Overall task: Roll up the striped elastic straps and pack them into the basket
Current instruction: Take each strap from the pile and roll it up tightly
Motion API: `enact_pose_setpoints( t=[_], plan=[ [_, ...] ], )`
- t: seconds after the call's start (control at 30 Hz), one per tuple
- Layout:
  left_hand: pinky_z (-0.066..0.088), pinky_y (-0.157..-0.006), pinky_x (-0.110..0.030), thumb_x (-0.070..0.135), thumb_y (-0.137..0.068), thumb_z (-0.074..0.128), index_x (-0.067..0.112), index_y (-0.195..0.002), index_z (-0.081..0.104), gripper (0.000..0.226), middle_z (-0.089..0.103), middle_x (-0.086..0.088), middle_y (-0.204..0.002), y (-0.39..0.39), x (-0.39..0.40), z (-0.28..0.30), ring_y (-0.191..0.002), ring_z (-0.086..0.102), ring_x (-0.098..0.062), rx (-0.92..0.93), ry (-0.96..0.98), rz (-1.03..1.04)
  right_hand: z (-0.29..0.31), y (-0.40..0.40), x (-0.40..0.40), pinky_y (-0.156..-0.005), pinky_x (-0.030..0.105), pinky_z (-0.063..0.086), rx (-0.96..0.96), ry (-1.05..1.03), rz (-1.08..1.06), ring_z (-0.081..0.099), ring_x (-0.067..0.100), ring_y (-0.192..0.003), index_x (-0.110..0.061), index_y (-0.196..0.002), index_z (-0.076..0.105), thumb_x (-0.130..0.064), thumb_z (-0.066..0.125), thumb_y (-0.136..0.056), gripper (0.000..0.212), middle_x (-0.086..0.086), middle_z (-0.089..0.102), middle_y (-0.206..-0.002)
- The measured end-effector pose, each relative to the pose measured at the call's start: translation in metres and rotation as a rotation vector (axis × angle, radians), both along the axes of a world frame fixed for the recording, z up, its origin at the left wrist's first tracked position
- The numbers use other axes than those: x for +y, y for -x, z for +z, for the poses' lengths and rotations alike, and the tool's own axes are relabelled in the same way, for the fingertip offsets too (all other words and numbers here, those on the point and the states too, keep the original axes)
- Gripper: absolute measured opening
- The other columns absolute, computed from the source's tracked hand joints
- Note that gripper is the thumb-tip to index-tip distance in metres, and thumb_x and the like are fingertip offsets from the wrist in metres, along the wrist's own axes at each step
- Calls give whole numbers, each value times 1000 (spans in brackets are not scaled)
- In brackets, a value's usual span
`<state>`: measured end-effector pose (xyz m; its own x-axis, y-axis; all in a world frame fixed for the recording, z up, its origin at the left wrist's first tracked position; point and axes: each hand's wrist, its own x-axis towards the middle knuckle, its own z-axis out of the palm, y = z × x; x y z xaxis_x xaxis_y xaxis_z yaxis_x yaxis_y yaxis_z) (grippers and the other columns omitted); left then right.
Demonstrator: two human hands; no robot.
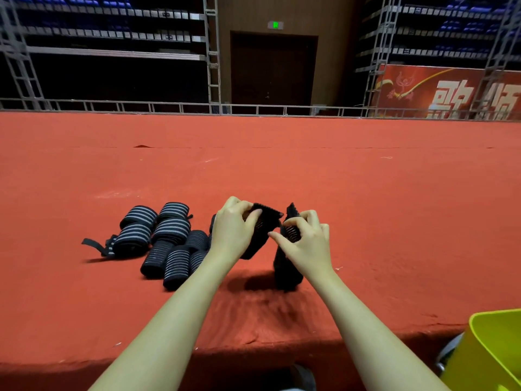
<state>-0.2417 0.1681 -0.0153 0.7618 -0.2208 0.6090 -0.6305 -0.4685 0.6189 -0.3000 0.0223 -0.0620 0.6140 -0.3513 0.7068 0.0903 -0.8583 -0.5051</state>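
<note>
Both hands hold one black striped elastic strap point(286, 266) above the red carpeted platform. My left hand point(232, 227) grips the strap's upper folded end. My right hand point(306, 239) pinches the strap beside it, and the rest of the strap hangs down to the carpet below that hand. Several rolled black-and-grey striped straps point(166, 241) lie in a pile on the carpet, left of my left hand. The yellow-green basket point(490, 351) stands at the lower right, below the platform's front edge, well apart from both hands.
The red carpeted platform point(282, 170) stretches far ahead, with a metal rail at its back edge. Scaffolding, a dark door and a red banner stand behind. A shoe shows at the bottom edge, below the platform.
</note>
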Motion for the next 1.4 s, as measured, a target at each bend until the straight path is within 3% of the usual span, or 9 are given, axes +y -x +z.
enact_pose_setpoints(
  t=[0.13,0.23,0.4,0.73,0.87,1.03,1.13,1.2,1.4],
  plan=[
    [36,-85,-37,19,-87,64,6,-90,68,14,47,1,-90,0,0,-1,-92,52,-26,3,44,34,-3,-6,5,-74,26,18,-69,81,-23,57,18,-77,-15,-79,68,-17,72,-77,4,-2,54,-86],
    [22,-81,-29,19,-90,56,10,-95,60,11,56,1,-96,4,0,-1,-99,50,-25,-3,-80,69,-2,-7,7,-75,25,19,-139,82,-40,55,15,-77,-14,-78,67,-14,65,-76,2,-1,55,-85],
    [41,-93,-40,16,-93,55,15,-118,54,25,63,-2,-86,13,-1,-1,-91,60,-30,40,-92,-93,0,-5,9,-77,26,20,-175,104,-30,47,8,-83,-13,-79,67,-14,67,-76,3,1,55,-87],
    [45,-81,-38,-3,-88,47,7,-94,70,25,62,-15,-92,2,-1,-1,-92,59,-33,-27,-75,37,-7,3,1,-78,27,18,-138,82,-52,44,7,-79,-15,-70,61,-20,59,-72,7,-2,54,-85],
    [44,-88,-38,1,-89,47,5,-101,70,26,63,-15,-99,0,0,-2,-98,58,-33,6,-102,49,-6,6,1,-83,26,19,-147,9,-48,49,7,-89,-16,-79,66,-30,44,-79,26,-4,54,-91],
    [42,-91,-42,2,-89,47,0,-116,64,32,58,-19,-108,-2,4,-2,-102,54,-40,41,-99,121,11,3,-6,-80,26,18,-172,-125,-136,55,27,-97,-10,-97,70,-6,42,-77,34,5,51,-98],
    [43,-88,-41,1,-90,48,-1,-120,61,33,57,-19,-107,0,5,6,-100,55,-39,-27,-60,98,20,8,-8,-84,36,35,-226,-171,-67,56,26,-93,-7,-117,65,2,48,-83,39,3,51,-98],
    [42,-86,-37,1,-91,49,0,-121,61,32,58,-18,-107,3,4,11,-100,56,-36,-77,-31,66,27,12,-5,-87,30,40,-240,-277,0,55,19,-92,-7,-126,58,2,57,-87,40,1,55,-100],
    [35,-88,-20,2,-90,54,-1,-123,56,33,61,-15,-114,12,4,28,-108,57,-29,-159,96,77,43,11,-3,-83,44,45,-274,-450,10,56,24,-86,-11,-92,60,-13,62,-91,4,2,62,-88]
  ],
)
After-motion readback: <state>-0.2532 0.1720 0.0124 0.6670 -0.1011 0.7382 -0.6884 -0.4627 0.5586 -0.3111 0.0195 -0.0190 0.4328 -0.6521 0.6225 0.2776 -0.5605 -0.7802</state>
